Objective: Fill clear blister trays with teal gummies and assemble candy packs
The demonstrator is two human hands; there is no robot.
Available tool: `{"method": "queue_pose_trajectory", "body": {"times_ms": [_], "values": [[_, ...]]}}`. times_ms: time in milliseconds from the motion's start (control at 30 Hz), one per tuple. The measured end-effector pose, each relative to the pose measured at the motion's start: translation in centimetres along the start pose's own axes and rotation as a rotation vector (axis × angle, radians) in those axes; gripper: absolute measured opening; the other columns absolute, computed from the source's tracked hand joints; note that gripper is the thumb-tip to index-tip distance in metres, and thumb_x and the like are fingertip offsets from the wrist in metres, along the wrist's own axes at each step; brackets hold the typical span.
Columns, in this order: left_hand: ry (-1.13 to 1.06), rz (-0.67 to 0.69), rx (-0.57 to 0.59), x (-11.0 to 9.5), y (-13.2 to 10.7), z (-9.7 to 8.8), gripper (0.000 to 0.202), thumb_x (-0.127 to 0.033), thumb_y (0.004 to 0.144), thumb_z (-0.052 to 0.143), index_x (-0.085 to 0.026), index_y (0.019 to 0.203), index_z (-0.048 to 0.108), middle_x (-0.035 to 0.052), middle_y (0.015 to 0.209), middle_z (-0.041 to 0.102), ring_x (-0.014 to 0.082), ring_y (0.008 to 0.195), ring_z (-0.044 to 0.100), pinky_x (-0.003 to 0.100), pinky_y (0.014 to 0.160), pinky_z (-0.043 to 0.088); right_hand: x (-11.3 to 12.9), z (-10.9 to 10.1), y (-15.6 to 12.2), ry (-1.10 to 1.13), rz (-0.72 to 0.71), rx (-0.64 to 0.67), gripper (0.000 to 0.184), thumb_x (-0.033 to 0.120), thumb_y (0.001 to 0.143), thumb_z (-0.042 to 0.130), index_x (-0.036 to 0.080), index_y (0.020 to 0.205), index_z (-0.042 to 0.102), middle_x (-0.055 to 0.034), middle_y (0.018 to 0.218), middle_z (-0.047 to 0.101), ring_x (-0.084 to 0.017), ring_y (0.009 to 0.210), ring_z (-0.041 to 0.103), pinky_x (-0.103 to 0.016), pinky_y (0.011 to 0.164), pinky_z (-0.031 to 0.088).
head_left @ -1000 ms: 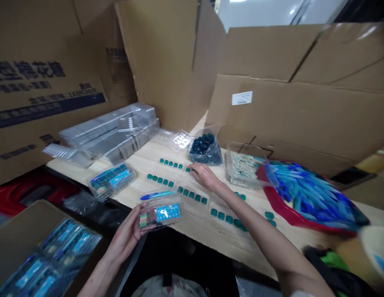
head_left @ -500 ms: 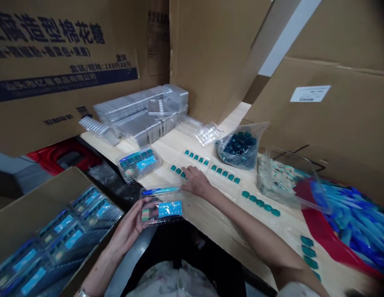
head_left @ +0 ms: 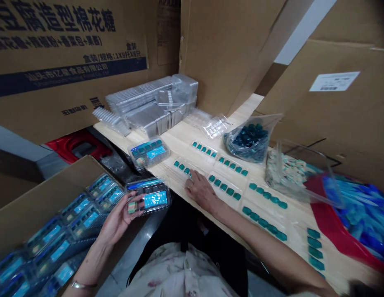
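Note:
My left hand (head_left: 119, 216) grips the left end of a clear plastic tray (head_left: 167, 206), lifted off the table by its near edge. Inside lie a blue pen (head_left: 145, 183), a light-blue patterned packet (head_left: 155, 199) and a small pastel block (head_left: 132, 207); a row of its compartments looks dark. Over the table, my right hand (head_left: 204, 192) has its bent fingers closed at the right end of a clear strip of teal pieces (head_left: 181, 166). The fingers hide that end. A filled tray (head_left: 148, 152) rests on the table beyond my left hand.
A cardboard box (head_left: 64, 177) of filled trays stands left. Clear plastic packs (head_left: 148, 111) are stacked at the back. More teal rows (head_left: 224, 187) lie rightward, near a bag of teal pieces (head_left: 249, 140), a container of small pale pieces (head_left: 286, 169) and a red basin (head_left: 330, 231) of blue pens.
The held tray has moved left, away from my right hand. My right hand and the strip under its fingers have shifted a little toward me. The view has turned slightly.

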State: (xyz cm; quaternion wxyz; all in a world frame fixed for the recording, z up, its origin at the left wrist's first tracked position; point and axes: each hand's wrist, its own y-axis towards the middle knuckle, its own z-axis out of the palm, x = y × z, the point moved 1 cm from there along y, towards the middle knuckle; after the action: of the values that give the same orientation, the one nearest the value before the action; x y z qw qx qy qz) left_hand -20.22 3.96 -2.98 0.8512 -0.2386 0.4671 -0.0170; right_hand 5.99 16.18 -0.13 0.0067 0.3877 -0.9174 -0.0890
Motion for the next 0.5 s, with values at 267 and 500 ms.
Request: {"method": "queue_pose_trajectory", "body": {"times_ms": [267,500], "values": [[-0.037,0.022,0.007,0.6,0.0,-0.5,0.026,-0.028,0.084,0.052,-0.015,0.106,0.055,0.0149,0.11,0.062,0.0237,0.088,0.065,0.035,0.07,0.056,-1.4,-0.6,0.8,-0.085,-0.161,-0.155,0.03,0.002,0.084,0.036,0.006,0.107,0.056,-0.0206,0.119,0.054,-0.026,0.113,0.049,-0.039,0.091,0.041],[-0.109,-0.001,0.142,0.8,1.1,2.7,0.028,-0.03,0.085,0.05,-0.014,0.108,0.054,0.0143,0.112,0.062,0.0226,0.088,0.065,0.036,0.073,0.055,-6.0,-6.8,3.4,0.727,0.184,-0.321,0.026,0.028,0.089,0.039,0.017,0.105,0.056,-0.0083,0.092,0.065,-0.019,0.085,0.061,-0.036,0.081,0.047]]}}
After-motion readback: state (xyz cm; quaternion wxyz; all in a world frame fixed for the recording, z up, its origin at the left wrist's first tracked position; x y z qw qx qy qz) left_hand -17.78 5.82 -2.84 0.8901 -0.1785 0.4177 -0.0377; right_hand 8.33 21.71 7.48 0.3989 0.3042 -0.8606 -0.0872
